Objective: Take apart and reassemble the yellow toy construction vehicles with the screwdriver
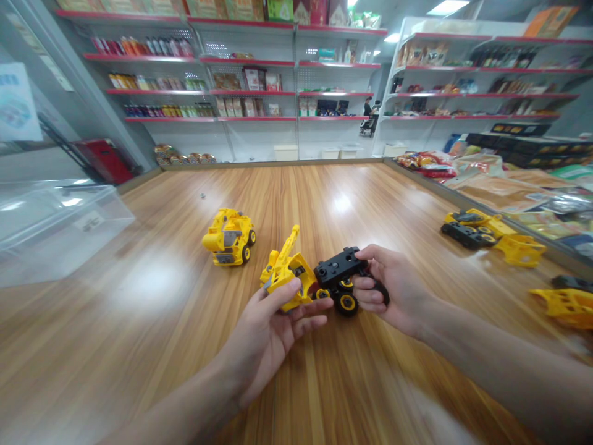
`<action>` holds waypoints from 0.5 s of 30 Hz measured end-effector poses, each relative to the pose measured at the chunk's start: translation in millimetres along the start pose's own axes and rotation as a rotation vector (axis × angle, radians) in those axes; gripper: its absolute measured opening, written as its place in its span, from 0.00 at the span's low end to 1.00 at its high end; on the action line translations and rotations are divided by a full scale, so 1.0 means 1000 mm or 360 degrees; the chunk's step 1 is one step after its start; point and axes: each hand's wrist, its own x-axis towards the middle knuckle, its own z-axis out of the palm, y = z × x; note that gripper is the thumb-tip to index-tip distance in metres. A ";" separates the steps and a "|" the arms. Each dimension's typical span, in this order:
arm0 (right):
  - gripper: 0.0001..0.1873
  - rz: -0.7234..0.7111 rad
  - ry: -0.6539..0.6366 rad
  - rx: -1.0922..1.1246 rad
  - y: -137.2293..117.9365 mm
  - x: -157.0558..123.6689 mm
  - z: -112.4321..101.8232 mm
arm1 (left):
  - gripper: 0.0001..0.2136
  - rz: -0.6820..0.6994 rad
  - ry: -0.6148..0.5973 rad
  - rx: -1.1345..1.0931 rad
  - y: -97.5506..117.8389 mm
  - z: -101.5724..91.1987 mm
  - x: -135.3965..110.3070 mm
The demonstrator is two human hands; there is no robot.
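My left hand [278, 315] grips a yellow toy truck body [290, 278] with a crane-like boom sticking up, thumb on top and fingers underneath. Close beside it, my right hand [389, 284] is closed on a black toy truck chassis [339, 266] with round holes in it. Black wheels with yellow hubs [346, 303] show just below the chassis, between the two hands; whether all of them are fixed to it I cannot tell. Farther left, a yellow toy truck [229, 238] with grey parts stands on its wheels on the wooden table [152, 321].
Toward the right edge lie a yellow and black toy vehicle [491, 233] and another yellow toy piece [565, 303]. A clear plastic bin [60, 228] sits at the left. Packaged goods [504, 185] line the right side, and stocked shelves [250, 93] stand behind the table.
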 end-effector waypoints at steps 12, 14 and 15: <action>0.12 -0.0116 0.0113 -0.0194 0.004 -0.001 0.000 | 0.14 -0.0005 -0.0006 -0.0035 0.000 0.001 0.001; 0.13 -0.0148 0.0119 -0.0216 0.004 -0.002 0.001 | 0.14 -0.0001 -0.0009 -0.0044 0.000 0.000 0.001; 0.13 -0.0182 0.0131 -0.0239 0.005 -0.002 0.002 | 0.15 0.0000 -0.0018 -0.0053 0.000 0.000 0.001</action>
